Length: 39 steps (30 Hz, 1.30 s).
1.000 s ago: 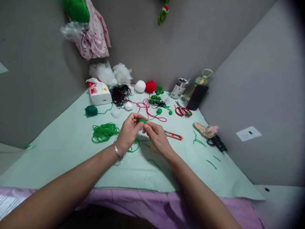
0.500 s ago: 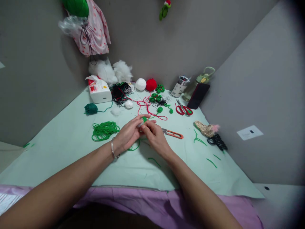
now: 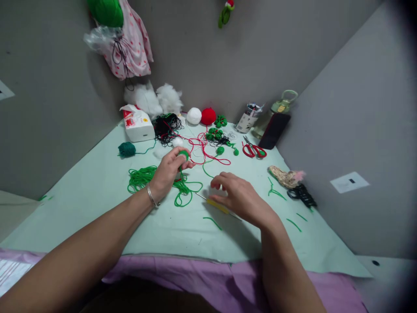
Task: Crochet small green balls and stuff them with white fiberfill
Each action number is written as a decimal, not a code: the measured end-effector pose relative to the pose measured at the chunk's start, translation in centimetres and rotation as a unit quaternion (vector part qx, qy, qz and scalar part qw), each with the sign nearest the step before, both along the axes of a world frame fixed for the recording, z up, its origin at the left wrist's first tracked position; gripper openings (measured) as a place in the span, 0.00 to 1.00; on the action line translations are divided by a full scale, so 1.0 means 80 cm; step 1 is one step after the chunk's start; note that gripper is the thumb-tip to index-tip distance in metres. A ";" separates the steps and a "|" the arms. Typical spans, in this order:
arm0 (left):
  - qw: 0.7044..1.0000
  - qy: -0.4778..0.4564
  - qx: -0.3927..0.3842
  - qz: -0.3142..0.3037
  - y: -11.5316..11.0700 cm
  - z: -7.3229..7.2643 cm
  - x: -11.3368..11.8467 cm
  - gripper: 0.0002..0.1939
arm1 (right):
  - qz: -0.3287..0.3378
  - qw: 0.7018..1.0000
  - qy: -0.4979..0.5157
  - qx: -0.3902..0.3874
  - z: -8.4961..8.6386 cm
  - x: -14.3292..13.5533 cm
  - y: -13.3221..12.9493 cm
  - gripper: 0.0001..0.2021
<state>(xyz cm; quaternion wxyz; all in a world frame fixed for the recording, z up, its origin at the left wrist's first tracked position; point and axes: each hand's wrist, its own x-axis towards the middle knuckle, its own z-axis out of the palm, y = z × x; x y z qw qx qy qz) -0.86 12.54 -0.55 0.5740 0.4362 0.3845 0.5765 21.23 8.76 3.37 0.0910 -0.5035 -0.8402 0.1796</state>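
Note:
My left hand (image 3: 167,171) holds a small round green crocheted piece (image 3: 183,154) between thumb and fingers, left of the table's middle. Green yarn hangs from it toward loose green loops (image 3: 184,188) by the wrist. My right hand (image 3: 239,195) hovers with curved, parted fingers and nothing between them. Just below its fingertips lies a crochet hook with a yellow handle (image 3: 217,206), its metal tip pointing left. A coil of green yarn (image 3: 140,178) sits left of my left hand. A short green strand (image 3: 212,222) lies nearer the front edge.
Red-handled scissors (image 3: 254,150), a phone (image 3: 274,130), a bottle (image 3: 284,104) and a pen cup (image 3: 249,118) stand or lie at back right. Toward the back are red yarn (image 3: 208,116), white yarn (image 3: 194,116), black yarn (image 3: 167,127), stuffing (image 3: 169,99) and a tissue pack (image 3: 140,126).
My hands have parted: the left moved left with the green piece, the right let go and moved right with fingers spread. The yellow hook is now visible, and the orange snips are hidden.

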 end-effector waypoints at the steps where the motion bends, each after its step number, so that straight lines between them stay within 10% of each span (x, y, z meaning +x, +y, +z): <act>1: 1.000 0.010 0.004 0.003 0.000 0.000 0.001 0.05 | 0.008 1.000 -0.022 -0.016 -0.004 -0.004 -0.001 0.05; 10: 0.994 0.104 0.024 0.010 -0.004 -0.005 0.002 0.08 | 0.035 0.996 -0.003 -0.081 -0.005 -0.001 0.006 0.10; 17: 0.986 0.161 0.034 -0.011 -0.014 0.000 0.009 0.12 | 0.008 0.896 0.384 -0.223 0.013 0.001 0.006 0.06; 24: 0.980 0.192 0.058 0.001 -0.017 0.000 0.011 0.10 | 0.040 0.958 0.165 -0.233 0.014 0.015 0.008 0.18; 30: 0.975 0.206 0.083 -0.003 -0.019 -0.002 0.014 0.10 | 0.180 0.832 0.297 -0.434 0.026 0.029 -0.003 0.25; 39: 0.966 0.236 0.100 -0.017 -0.022 -0.008 0.015 0.10 | -0.007 0.829 0.433 -0.353 0.010 0.002 0.006 0.10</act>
